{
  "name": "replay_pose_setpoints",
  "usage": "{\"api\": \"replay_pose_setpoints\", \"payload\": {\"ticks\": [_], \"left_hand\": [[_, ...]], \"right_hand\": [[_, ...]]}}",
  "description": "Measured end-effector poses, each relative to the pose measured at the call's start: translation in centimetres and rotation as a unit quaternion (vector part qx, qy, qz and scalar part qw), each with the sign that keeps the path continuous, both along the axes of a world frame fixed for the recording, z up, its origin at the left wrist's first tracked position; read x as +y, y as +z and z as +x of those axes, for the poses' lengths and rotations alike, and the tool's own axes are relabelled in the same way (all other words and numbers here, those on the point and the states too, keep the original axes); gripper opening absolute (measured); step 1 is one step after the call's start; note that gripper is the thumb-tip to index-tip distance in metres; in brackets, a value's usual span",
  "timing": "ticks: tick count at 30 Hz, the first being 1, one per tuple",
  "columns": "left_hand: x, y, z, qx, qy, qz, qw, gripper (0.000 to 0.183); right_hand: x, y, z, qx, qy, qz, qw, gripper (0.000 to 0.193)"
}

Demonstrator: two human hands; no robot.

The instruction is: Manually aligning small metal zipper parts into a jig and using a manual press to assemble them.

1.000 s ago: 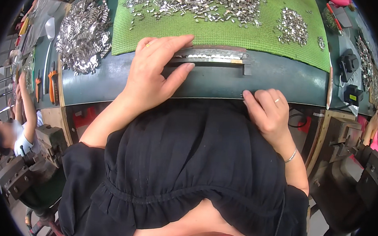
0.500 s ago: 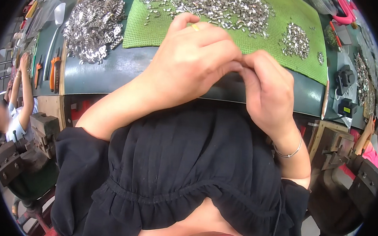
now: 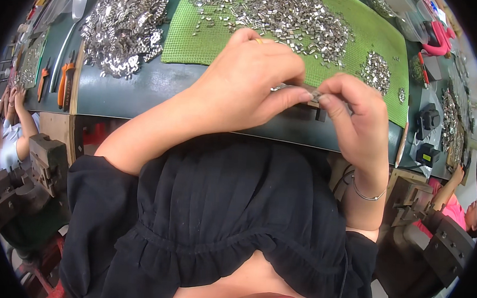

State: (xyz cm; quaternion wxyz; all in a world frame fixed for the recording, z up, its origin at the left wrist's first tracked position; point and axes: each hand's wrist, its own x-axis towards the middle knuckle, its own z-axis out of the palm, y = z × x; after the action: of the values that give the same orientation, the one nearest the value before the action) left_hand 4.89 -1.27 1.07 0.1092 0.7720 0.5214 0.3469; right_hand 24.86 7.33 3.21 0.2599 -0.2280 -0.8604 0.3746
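Note:
My left hand (image 3: 256,77), a ring on one finger, reaches over the near edge of the green mat. Its fingers are curled around a shiny metal strip (image 3: 277,88), mostly hidden by the hand. Beside it my right hand (image 3: 359,113) pinches a small silver metal piece (image 3: 315,96) between thumb and forefinger, close to the left thumb tip. Just below the fingertips a dark metal block (image 3: 320,114) shows at the bench edge. Beyond the hands, a broad heap of small metal pieces (image 3: 288,17) covers the green mat (image 3: 187,49).
Left of the mat lies a pile of shiny metal strips (image 3: 123,29). Orange-handled pliers (image 3: 66,83) and a long metal scoop (image 3: 79,6) lie farther left. On the right are a pink tool (image 3: 438,38) and a black adapter (image 3: 427,153). Other people work on both sides.
My hands have moved slightly apart and toward the right, with the right hand lower. The small metal piece and the dark block between them now show.

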Motion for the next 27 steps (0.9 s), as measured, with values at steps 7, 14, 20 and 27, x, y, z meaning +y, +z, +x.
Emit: {"api": "replay_pose_setpoints", "payload": {"ticks": [7,14,20,27], "left_hand": [[0.1,-0.6,0.3,-0.059,-0.038,0.070,0.995,0.012],[-0.3,-1.8,1.5,-0.162,0.032,0.127,0.978,0.007],[-1.0,-2.8,0.5,-0.123,0.061,0.082,0.987,0.008],[-2.8,-5.2,-1.8,-0.189,0.158,0.015,0.969,0.012]], "right_hand": [[-0.1,-0.9,-0.2,0.045,0.037,-0.228,0.972,0.004],[-2.4,-2.7,-2.1,0.291,0.007,-0.462,0.838,0.009],[-0.5,-2.7,-1.8,0.117,-0.012,-0.100,0.988,0.003],[-0.4,-4.9,-2.0,0.000,0.032,0.056,0.998,0.009]]}}
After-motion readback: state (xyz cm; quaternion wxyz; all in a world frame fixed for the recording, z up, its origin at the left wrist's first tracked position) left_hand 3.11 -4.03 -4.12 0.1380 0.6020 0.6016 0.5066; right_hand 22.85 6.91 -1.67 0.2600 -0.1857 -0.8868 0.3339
